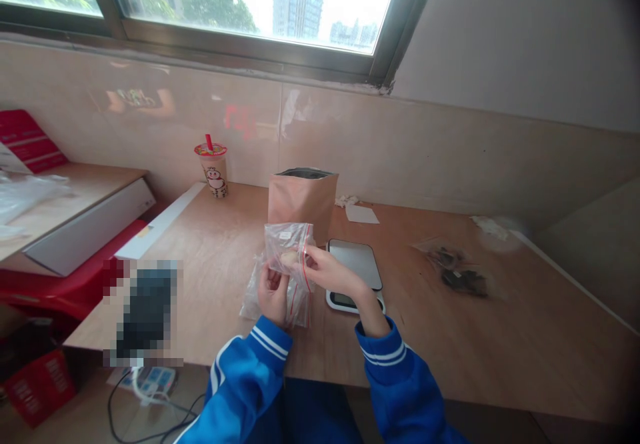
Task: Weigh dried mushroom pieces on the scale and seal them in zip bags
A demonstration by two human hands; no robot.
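Note:
A clear zip bag (283,241) with a red seal strip is held up between both hands. My left hand (273,292) is closed on its lower part from the left. From the right, my right hand (327,272) pinches it beside the red strip, and its fingers partly hide a pale, roundish item in the bag. More clear zip bags (251,301) lie on the table under my hands. Right behind stands an upright brown pouch (300,197) with its top open. Close to my right wrist sits a kitchen scale (356,264) with a silver plate.
A lidded drink cup (216,174) with a red straw stands at the back left. Bags of dark items (463,281) lie to the right. A white paper (362,214) is near the wall. A pixelated dark object (147,314) rests by the left edge, with cables (165,401) below.

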